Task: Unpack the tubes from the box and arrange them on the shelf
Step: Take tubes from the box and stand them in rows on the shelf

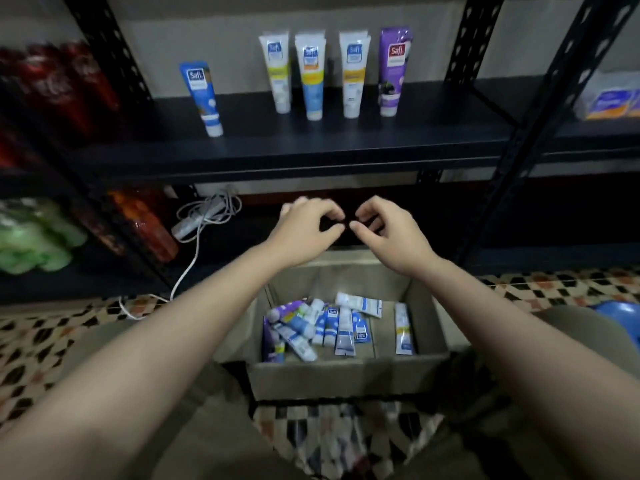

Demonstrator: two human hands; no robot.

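The tubes [332, 329] lay in the box [346, 375] just below both grips, five more upright on the shelf [311, 147] above them. The left hand [304, 233] and right hand [388, 233] hovered nearly touching, fingers loosely curled, holding nothing.

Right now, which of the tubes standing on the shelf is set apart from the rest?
The blue tube at the far left. It stands alone and leans, with a gap between it and the row of four: three white tubes, then the purple tube.
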